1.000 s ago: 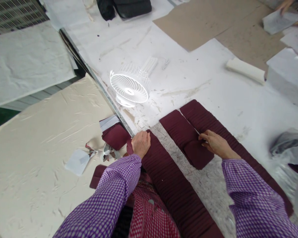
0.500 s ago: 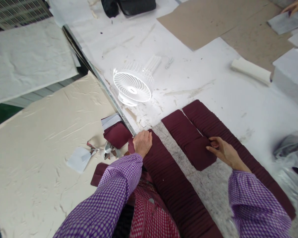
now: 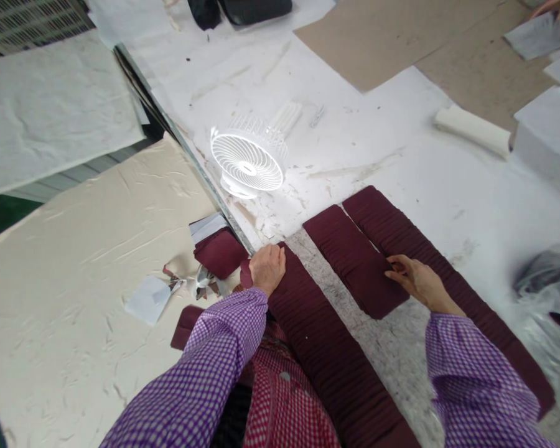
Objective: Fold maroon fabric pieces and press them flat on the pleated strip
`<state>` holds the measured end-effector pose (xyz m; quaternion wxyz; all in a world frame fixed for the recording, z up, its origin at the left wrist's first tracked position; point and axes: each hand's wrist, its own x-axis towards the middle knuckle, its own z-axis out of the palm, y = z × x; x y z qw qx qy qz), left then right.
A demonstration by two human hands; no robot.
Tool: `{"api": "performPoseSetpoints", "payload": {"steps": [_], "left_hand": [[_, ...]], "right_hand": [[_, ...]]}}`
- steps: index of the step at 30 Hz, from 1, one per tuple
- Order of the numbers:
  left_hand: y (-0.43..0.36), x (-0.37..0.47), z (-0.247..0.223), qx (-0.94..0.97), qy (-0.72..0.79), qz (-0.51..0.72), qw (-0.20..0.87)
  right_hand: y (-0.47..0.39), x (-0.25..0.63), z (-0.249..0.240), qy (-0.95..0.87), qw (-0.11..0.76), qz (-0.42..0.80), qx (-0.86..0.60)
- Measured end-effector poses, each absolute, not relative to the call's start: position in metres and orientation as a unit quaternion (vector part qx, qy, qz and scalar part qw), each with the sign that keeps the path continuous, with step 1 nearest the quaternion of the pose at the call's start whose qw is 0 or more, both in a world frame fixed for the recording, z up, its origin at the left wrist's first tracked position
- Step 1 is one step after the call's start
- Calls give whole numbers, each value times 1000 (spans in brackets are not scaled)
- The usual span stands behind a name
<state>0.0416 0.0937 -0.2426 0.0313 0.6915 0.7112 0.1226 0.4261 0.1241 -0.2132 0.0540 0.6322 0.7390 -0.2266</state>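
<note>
Dark maroon flat pieces, like fabric or card, lie overlapped in long rows in front of me. At the far end of the nearest row point(image 3: 326, 330), my left hand point(image 3: 268, 269) is closed, with maroon edges poking out on its left side. The thumb and fingers of my right hand point(image 3: 417, 283) pinch the right edge of a maroon piece point(image 3: 385, 295) at the near end of the short middle row point(image 3: 338, 239). Beyond that hand runs another long row point(image 3: 415, 249). A small maroon stack point(image 3: 221, 252) sits left of my left hand.
A white fan point(image 3: 247, 165) stands on the white table behind the rows. Scraps and a pale paper piece point(image 3: 149, 298) lie on the cream sheet point(image 3: 88, 267) at left. Clear plastic point(image 3: 548, 305) is at right. Another person's hand point(image 3: 557, 7) shows at the top right.
My right hand has shifted slightly left and away from me. The maroon piece by its fingers now sits more in line with the middle row. My left hand stays in place.
</note>
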Motion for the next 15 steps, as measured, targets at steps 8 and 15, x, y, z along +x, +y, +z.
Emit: {"api": "performPoseSetpoints", "payload": {"steps": [8,15], "left_hand": [[94,42,-242,692,711,121,27],[94,42,-239,695,708,120,30]], "right_hand": [[121,411,-205,743,55,-164,647],[106,382,-192,756,-2,-106,646]]}}
